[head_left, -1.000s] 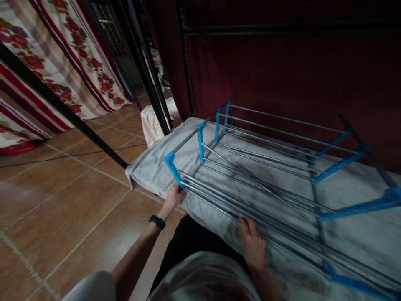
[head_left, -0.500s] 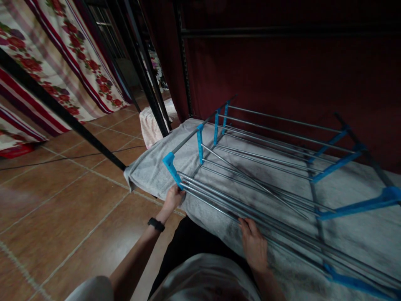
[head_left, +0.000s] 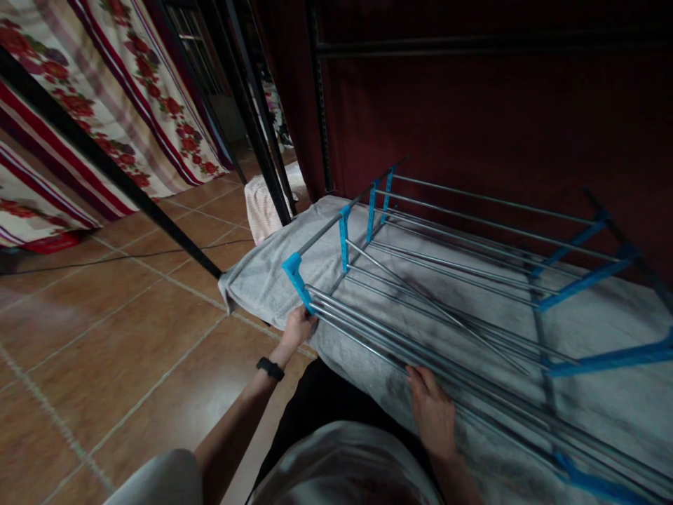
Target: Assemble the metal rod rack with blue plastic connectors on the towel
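Note:
A rack of grey metal tubes [head_left: 446,231] with blue plastic brackets lies across a grey cloth in front of me. My left hand [head_left: 298,327] is closed at the lower end of the near-left blue bracket [head_left: 297,278], where the front tubes meet it. Further right, my right hand [head_left: 432,410] has its fingers wrapped on the nearest front tube [head_left: 362,344]; its fingertips are partly hidden behind that tube. One loose-looking tube [head_left: 420,289] slants across the middle of the rack over the others.
The grey cloth [head_left: 263,287] covers a low surface, its left edge hanging over a tiled floor [head_left: 158,337]. Black metal posts [head_left: 257,112] stand at the left, near a pale towel [head_left: 260,210]. Behind are a dark red panel [head_left: 473,119] and a floral curtain [head_left: 131,91]. A cable crosses the floor.
The whole view has shifted slightly, so the rack and both hands appear a little further right. Both hands keep their hold at the same spots on the rack.

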`<state>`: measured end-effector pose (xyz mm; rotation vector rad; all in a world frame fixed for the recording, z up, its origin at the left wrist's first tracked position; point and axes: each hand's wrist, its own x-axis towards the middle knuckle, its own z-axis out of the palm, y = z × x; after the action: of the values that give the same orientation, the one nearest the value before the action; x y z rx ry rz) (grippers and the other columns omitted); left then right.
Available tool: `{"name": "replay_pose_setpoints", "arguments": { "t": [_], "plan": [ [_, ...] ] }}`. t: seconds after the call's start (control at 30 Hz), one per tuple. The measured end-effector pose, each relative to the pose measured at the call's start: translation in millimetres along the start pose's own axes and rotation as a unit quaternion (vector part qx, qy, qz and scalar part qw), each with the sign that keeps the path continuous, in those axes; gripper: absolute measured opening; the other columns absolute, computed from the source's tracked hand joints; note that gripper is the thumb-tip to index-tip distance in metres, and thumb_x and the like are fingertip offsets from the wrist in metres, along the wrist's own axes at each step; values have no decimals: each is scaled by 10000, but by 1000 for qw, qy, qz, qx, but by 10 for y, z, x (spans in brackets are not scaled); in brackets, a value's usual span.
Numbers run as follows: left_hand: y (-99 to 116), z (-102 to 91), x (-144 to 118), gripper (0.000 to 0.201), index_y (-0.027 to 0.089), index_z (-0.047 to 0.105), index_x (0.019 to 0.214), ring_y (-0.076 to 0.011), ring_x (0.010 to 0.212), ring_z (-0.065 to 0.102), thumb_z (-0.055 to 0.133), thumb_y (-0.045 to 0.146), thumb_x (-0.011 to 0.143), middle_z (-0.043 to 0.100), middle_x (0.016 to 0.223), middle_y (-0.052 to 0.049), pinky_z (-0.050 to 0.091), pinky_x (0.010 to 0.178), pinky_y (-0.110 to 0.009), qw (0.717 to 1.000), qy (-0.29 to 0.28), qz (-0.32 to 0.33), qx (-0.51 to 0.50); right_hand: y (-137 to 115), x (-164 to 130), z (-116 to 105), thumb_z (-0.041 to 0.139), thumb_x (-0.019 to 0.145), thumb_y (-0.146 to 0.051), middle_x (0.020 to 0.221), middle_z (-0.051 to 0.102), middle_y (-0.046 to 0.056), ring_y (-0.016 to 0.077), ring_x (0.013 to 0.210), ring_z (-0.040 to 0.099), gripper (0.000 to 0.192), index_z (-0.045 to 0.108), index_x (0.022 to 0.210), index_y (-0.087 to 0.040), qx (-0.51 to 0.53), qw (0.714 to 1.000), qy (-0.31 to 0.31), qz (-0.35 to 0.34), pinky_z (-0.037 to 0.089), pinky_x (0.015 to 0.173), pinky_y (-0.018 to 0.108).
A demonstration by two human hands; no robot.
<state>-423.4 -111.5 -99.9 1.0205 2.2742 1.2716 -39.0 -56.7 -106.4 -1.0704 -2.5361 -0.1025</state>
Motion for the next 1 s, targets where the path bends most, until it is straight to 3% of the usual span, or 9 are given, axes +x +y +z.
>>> {"name": "replay_pose_setpoints", "arguments": {
  "t": [0.63,0.87,1.0],
  "plan": [
    [33,8,-40,147,155,665,757,-190,729,645,563,122,655,721,765,-40,521,692,-275,999,-26,14,27,-3,20,5,452,970,-60,1171,722,40,147,882,704,358,663,1213,-217,-13,1000,-9,5,515,712,265],
    [69,16,-80,59,172,589,640,-159,596,552,559,167,690,618,600,-5,461,610,-266,997,-14,3,80,-60,30,-6,456,946,-31,1162,718,48,149,828,703,386,681,1202,-212,-19,999,-31,28,525,706,274],
    [176,8,-121,78,175,611,717,-183,647,600,543,171,678,652,651,-18,484,651,-284,996,-2,-5,92,-78,28,32,462,937,-37,1143,723,59,164,801,704,392,698,1189,-224,-2,998,-33,46,528,689,282]
  ]
}}
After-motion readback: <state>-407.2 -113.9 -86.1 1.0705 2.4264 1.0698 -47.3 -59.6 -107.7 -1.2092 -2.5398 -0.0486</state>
